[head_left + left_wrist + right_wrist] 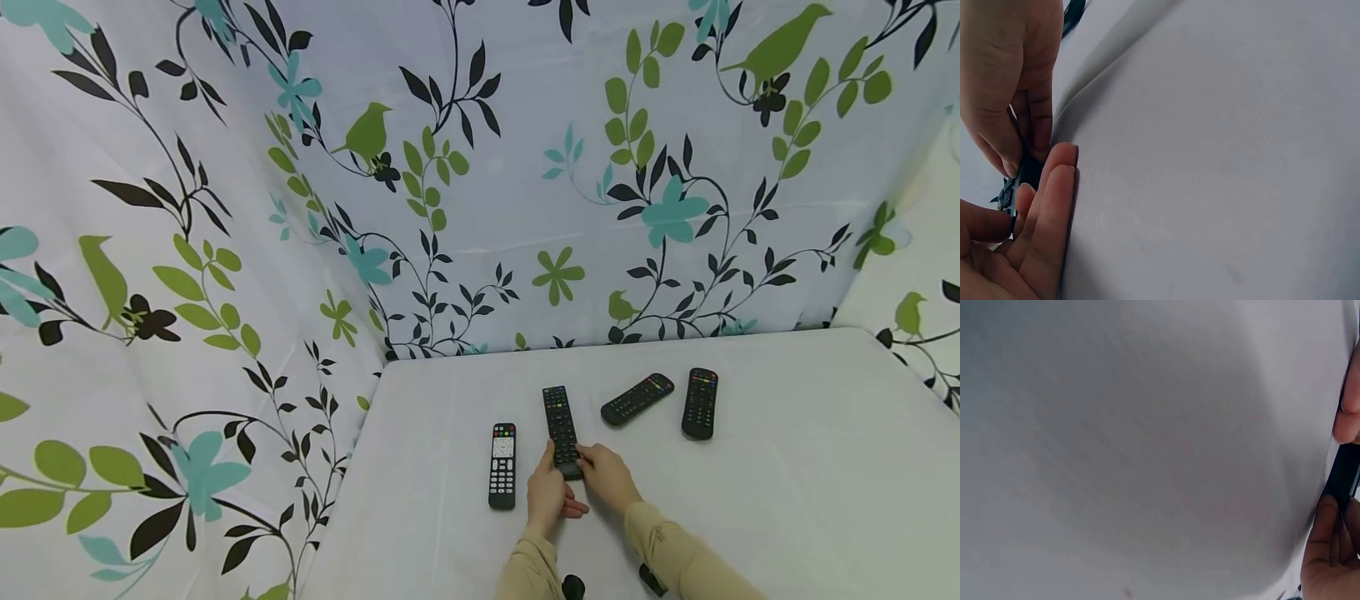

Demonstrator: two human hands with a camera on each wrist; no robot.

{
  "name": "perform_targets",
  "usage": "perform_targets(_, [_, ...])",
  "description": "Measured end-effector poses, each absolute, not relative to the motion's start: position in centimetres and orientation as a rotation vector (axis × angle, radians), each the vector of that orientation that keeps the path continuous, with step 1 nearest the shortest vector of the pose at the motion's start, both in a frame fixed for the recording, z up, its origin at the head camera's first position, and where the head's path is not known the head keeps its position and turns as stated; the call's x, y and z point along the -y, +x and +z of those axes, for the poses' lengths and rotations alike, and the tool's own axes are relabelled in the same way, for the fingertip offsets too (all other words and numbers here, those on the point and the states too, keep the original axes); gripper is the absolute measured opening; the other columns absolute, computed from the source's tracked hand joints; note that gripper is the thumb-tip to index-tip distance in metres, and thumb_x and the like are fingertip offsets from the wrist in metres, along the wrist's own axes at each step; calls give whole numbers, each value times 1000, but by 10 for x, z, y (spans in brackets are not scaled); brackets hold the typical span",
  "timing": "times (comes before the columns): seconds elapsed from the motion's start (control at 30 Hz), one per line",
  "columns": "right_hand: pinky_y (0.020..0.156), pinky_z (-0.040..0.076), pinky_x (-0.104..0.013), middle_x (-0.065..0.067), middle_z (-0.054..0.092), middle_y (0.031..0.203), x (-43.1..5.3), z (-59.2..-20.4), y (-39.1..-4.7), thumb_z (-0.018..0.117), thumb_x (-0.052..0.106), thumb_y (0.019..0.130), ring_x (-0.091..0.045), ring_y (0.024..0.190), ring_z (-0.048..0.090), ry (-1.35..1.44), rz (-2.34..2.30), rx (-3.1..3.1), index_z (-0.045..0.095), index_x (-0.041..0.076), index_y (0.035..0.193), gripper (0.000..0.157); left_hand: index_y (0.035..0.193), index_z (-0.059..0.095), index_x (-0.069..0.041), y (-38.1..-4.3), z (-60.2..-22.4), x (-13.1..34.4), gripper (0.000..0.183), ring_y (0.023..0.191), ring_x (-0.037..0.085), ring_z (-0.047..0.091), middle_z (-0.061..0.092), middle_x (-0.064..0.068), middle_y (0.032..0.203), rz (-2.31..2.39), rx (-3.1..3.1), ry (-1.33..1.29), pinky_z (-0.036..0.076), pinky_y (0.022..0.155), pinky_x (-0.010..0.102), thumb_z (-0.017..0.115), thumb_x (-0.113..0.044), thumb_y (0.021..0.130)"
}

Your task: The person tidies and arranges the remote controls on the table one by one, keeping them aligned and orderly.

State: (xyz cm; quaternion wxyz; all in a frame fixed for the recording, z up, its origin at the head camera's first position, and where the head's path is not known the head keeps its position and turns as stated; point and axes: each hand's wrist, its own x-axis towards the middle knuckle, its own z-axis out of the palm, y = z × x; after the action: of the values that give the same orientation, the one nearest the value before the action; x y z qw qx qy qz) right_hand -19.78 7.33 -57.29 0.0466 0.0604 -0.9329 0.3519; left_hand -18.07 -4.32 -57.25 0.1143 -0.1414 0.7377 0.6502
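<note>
Best grip it lightly & evenly by the edges, as L hand (547,493) & R hand (610,478) both pinch the near end of the long black remote (559,421), w/ 1 white-panelled remote (502,479) to its L & 2 to its R, i.e. slanted black remote (637,400) & far-R black remote (700,406), 4 total.

Low in the corner, the left hand (1025,253) pinches the dark remote (1030,172)! Just above, the right hand (1013,81) grips it too, beside a broad white desk (1210,156).

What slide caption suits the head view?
Left hand and right hand hold a remote control; three more remotes lie on the white table.
</note>
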Motion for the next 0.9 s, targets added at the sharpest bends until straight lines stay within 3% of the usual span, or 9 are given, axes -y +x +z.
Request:
perform_targets(0.17, [62, 47, -32, -9, 65, 81, -67, -574, -186, 61, 4, 85, -17, 69, 59, 181, 1076, 2847, 65, -5, 110, 28, 147, 28, -19, -170, -574, 49, 59, 41, 23, 62, 46, 0, 47, 1923, -2159, -418, 51, 41, 34, 28, -5, 90])
perform_targets(0.47, [57, 42, -25, -5, 61, 81, -56, -579, -165, 60, 7, 86, -7, 64, 46, 269, 979, 2857, 63, -5, 110, 27, 146, 30, -19, -157, -579, 60, 60, 37, 22, 60, 39, -5, 41, 1861, -2215, -405, 50, 39, 33, 27, -3, 88])
perform_targets(0.9, [59, 45, -27, -5, 60, 82, -49, -574, -151, 60, 7, 87, -8, 65, 49, 315, 961, 2891, 62, -7, 112, 28, 145, 33, -18, -142, -574, 68, 63, 38, 22, 60, 39, -4, 41, 1849, -2230, -418, 50, 39, 34, 26, -1, 85])
